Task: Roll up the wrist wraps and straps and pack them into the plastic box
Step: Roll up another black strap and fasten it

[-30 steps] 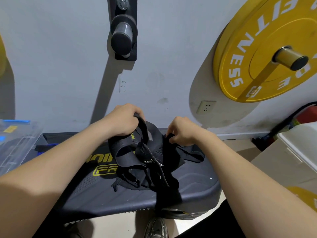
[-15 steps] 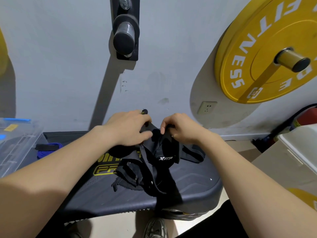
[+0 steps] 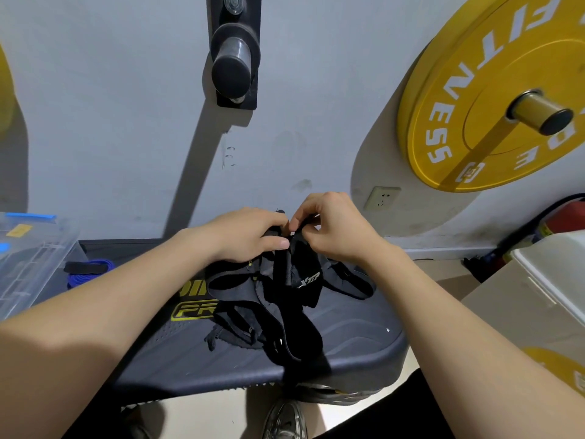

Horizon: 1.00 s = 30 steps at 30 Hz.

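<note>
Wrist wraps (image 3: 278, 312) lie tangled mid-frame on the tabletop (image 3: 354, 340). My left hand (image 3: 250, 237) and right hand (image 3: 332, 228) both pinch one strap (image 3: 284, 267) at its upper end, its length trailing down-frame. The plastic box (image 3: 28, 261) sits at the left edge, nearer my left hand.

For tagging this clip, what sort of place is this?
Probably a small gym corner: a yellow weight plate hangs on the wall, near a bare plate peg, and black lifting straps lie on a step platform.

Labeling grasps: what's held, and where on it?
Both the left hand and the right hand pinch the upper end of a black wrist wrap.
</note>
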### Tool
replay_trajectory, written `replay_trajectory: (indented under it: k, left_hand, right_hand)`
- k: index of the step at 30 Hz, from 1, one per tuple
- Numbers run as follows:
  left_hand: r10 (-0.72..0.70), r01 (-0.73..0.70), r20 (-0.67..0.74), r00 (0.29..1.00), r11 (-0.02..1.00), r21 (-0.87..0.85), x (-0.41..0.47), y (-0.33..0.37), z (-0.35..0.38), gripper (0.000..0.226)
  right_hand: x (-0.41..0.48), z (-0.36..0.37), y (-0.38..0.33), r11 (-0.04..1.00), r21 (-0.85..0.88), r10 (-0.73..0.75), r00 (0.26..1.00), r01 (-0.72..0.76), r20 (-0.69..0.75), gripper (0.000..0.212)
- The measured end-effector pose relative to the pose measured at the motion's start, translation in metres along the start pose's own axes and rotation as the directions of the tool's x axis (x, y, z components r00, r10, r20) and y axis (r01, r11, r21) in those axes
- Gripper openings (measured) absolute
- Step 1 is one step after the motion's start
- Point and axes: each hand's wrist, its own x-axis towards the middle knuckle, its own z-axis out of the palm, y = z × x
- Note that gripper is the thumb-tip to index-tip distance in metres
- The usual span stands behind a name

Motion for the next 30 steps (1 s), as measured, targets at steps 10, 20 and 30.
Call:
replay_trajectory:
  k: [10,20,30]
  left_hand:
    - [-0.153,0.220,-0.311,0.938,0.956,0.194,-0.004,-0.007,0.000,0.017]
    - [0.216,-0.038,-0.522,0.825,0.943,0.331,-0.024,0.016,-0.033,0.022]
    - [0.161,-0.158,-0.687,0.709,0.985,0.068,-0.032,0.010,-0.054,0.018]
  right_hand:
    - [-0.013,-0.023,0.009,0.976,0.109,0.141,0.929,-0.188,0.342,0.042]
    - [-0.010,-0.001,0.043,0.861,-0.415,0.457,0.805,-0.293,0.379,0.030]
    - [0.010,0.004,0.013,0.986,0.160,0.055,0.998,-0.054,0.000,0.045]
